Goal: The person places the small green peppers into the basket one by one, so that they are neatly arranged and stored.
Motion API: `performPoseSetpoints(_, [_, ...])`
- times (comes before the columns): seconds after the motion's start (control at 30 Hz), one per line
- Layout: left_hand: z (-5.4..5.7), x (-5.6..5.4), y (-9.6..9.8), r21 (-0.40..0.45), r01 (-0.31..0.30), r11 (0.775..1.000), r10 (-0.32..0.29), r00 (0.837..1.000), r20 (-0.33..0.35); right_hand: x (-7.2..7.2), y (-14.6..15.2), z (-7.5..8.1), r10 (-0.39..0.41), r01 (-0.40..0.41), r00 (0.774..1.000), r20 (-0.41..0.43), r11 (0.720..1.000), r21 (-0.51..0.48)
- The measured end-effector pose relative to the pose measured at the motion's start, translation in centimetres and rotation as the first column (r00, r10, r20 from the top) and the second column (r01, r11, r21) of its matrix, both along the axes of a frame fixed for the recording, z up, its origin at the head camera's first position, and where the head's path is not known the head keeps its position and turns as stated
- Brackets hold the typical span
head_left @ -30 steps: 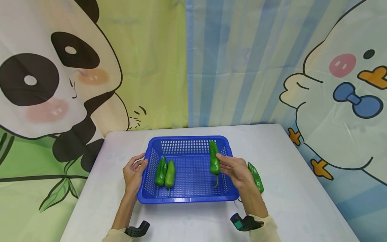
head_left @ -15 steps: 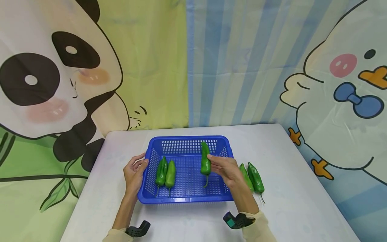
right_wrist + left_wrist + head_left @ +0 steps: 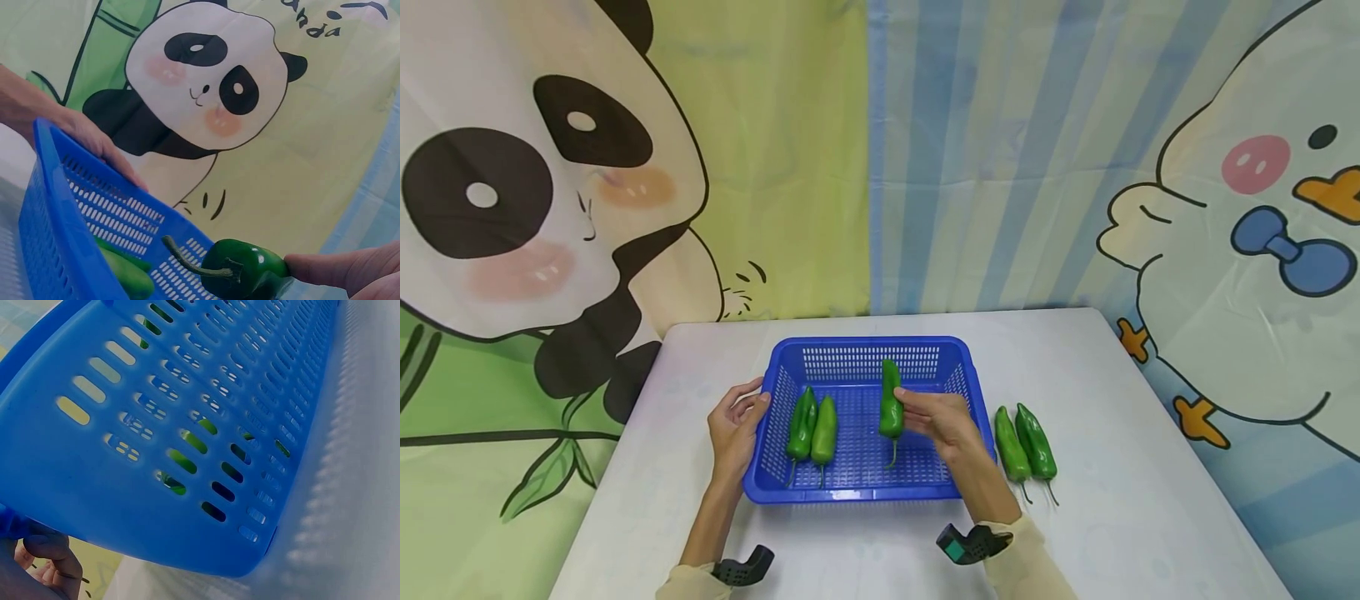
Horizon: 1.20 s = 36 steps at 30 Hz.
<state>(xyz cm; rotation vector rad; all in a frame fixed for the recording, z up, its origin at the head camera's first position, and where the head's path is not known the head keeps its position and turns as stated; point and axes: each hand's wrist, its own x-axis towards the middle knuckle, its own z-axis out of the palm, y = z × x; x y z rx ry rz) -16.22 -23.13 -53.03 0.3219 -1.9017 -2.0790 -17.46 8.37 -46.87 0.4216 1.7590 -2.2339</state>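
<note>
My right hand (image 3: 946, 427) pinches a green chili pepper (image 3: 891, 415) between thumb and fingers over the middle of a blue plastic basket (image 3: 850, 496). The pepper hangs upright, stem down; its curved stem (image 3: 194, 265) faces the right wrist camera. At the basket's left end, my left hand (image 3: 735, 429) grips the rim, with curled fingers (image 3: 59, 556) showing under it in the left wrist view. Two more green peppers, one darker (image 3: 801, 427) and one lighter (image 3: 824, 432), lie side by side in the basket's left part.
On the white table (image 3: 880, 550), right of the basket, lie a lighter green pepper (image 3: 1012, 447) and a darker one (image 3: 1036, 443), close together. A printed curtain (image 3: 775, 167) with cartoon animals hangs behind the table.
My right hand has carried its pepper leftward and slightly lower over the basket. The two table peppers, partly hidden behind that arm earlier, now show fully. My left hand stays on the rim.
</note>
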Motion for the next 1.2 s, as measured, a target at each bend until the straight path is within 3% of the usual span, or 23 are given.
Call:
performPoseSetpoints(0.27, [0.0,0.0,0.0,-0.01,-0.002,1.0,0.002,1.0,0.004,-0.1,-1.8,-0.5,-0.035,0.035,0.999,0.011,0.999,0.013])
performPoseSetpoints(0.7, [0.0,-0.1,0.0,0.004,-0.012,1.0,0.012,1.0,-0.002,-0.3,-4.4,-0.9,-0.019,0.015,0.998,0.062,0.999,0.049])
performPoseSetpoints(1.2, [-0.2,-0.2,0.0,0.009,-0.001,1.0,0.001,1.0,-0.005,-1.6,-5.1,-1.1,0.006,-0.018,0.981,0.195,0.998,0.058])
